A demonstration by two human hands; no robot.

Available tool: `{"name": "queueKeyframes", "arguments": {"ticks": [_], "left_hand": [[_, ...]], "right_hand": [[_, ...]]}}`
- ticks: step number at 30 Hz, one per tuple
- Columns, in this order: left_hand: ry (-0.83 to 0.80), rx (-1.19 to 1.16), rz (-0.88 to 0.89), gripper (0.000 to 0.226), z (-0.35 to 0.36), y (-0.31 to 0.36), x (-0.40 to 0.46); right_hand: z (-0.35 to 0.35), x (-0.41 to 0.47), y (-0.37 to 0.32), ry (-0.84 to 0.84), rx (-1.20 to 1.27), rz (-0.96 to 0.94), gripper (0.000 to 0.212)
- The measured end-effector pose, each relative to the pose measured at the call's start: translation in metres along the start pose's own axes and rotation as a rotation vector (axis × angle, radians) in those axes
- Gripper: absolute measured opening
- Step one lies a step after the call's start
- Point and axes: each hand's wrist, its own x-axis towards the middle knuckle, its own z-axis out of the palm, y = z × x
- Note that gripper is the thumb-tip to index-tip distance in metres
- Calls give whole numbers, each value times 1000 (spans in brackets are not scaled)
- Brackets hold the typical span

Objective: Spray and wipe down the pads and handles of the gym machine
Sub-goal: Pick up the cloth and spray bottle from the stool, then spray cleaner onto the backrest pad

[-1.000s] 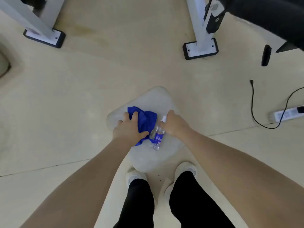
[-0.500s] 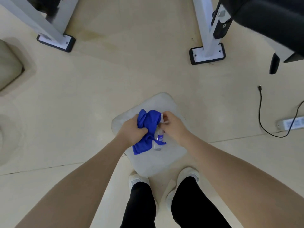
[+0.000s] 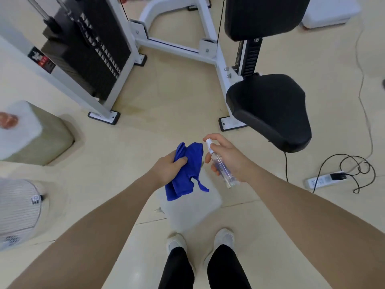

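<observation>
My left hand [image 3: 166, 168] grips a crumpled blue cloth [image 3: 186, 171] that hangs down in front of me. My right hand [image 3: 228, 158] holds a small clear spray bottle [image 3: 220, 165], its white nozzle pointing up and left toward the cloth. Both hands are raised above a pale foam block [image 3: 191, 209] on the floor. The gym machine stands ahead: a black seat pad [image 3: 270, 109] at the right, a black back pad [image 3: 262, 15] above it, a white frame [image 3: 220, 65], and a black weight stack [image 3: 89, 46] at the left.
A white power strip [image 3: 321, 180] with black cables [image 3: 358, 170] lies on the floor at the right. A white-topped box [image 3: 31, 132] and a striped white fan-like object [image 3: 18, 211] sit at the left. My white shoes [image 3: 224, 239] stand just behind the foam block.
Both hands lifted the cloth and the bottle off the foam block. My view rose, bringing the machine's seat, back pad and weight stack into sight.
</observation>
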Motion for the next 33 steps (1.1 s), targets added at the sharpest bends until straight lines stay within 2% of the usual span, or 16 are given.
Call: {"name": "queueKeyframes", "arguments": {"ticks": [6, 9, 12, 17, 19, 22, 24, 26, 30, 33], "left_hand": [[40, 60, 147, 16, -17, 109, -67], [57, 96, 207, 15, -9, 157, -79], [85, 118, 224, 18, 5, 200, -77], [241, -71, 211, 17, 37, 275, -66], [291, -123, 182, 12, 48, 303, -63], [352, -113, 152, 20, 63, 336, -57], [377, -113, 141, 18, 73, 356, -55], [366, -137, 125, 14, 81, 374, -55], [238, -263, 123, 15, 95, 397, -54], [138, -374, 156, 19, 99, 407, -48]], "right_hand": [[-38, -78, -94, 22, -87, -85, 15], [-65, -96, -124, 90, -252, -197, 14], [-100, -98, -151, 145, -460, -303, 18], [-172, -93, -200, 105, -694, -360, 16], [-198, -98, -217, 79, -718, -384, 18], [-228, -107, -240, 48, -743, -437, 30], [-242, -111, -252, 21, -668, -484, 36], [-249, -115, -263, 9, -479, -522, 32], [-248, -112, -278, 40, -53, -530, 24], [-247, -104, -288, 76, 93, -513, 27]]}}
